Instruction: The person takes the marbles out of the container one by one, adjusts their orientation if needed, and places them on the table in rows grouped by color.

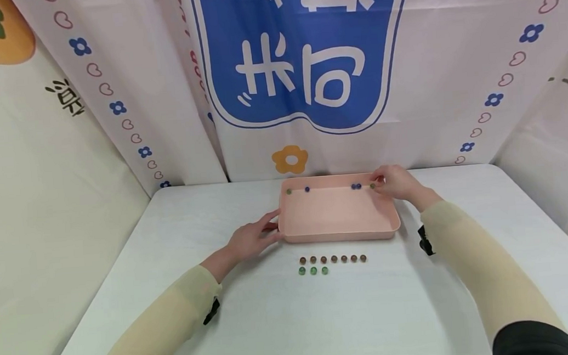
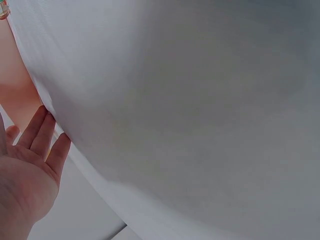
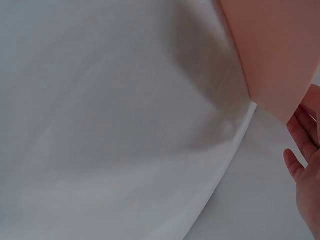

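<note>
A shallow pink tray (image 1: 341,212) lies at the table's far edge. Against its far inner wall sit a green marble (image 1: 289,191), a blue marble (image 1: 307,189), a pair of blue marbles (image 1: 356,186) and another green marble (image 1: 372,185). My left hand (image 1: 251,239) touches the tray's left side with extended fingers. My right hand (image 1: 397,183) is bent over the far right corner, fingertips at the right green marble; whether they pinch it is unclear. In the right wrist view, some fingers (image 3: 301,139) are by the tray's outer edge, while the fingertips inside the tray are hidden.
In front of the tray, a row of several brown marbles (image 1: 334,259) lies on the white table (image 1: 353,315). Below that row are three green marbles (image 1: 313,271). Printed cloth (image 1: 436,90) hangs behind the table and at both sides.
</note>
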`<state>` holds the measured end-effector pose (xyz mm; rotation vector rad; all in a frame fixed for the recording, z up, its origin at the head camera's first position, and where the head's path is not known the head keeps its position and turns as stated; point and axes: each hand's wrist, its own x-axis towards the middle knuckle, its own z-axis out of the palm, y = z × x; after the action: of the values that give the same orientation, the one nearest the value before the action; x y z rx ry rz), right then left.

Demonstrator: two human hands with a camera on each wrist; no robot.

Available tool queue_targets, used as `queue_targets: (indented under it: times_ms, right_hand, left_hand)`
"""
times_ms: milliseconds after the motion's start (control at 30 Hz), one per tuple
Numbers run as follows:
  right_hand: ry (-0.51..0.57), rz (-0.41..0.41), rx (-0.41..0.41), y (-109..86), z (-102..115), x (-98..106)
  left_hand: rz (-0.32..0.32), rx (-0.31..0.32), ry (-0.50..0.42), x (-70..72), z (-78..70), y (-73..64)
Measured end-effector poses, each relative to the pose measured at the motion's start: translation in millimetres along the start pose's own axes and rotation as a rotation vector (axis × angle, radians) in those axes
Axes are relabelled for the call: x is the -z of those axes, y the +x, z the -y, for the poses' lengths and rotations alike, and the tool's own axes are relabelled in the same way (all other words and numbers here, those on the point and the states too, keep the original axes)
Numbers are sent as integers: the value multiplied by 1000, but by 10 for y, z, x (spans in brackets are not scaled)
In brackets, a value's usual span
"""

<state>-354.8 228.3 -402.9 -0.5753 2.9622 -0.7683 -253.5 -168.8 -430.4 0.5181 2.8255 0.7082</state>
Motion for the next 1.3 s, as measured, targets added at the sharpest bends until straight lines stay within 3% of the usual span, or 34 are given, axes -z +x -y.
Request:
queue_targets:
  times_ms: [333,733,900,1133,1300]
  right_hand:
    - [-137,8,-48,39,0,-3]
    - [-130,66,-99,71,-46,-101]
    - [-165,84,-113,85,-31,-112]
    - [-285,94,-74,135,-39,-105]
    - [-254,90,-93,135,-45,-107]
  left_hand:
    - [-5,-12,-2,0,25,0]
    - [1,-19,8,13,25,-8]
    - [3,-14,7,8,16,-7]
    - [2,-10,12,14,7,2]
    - [6,-5,15,18,8,0]
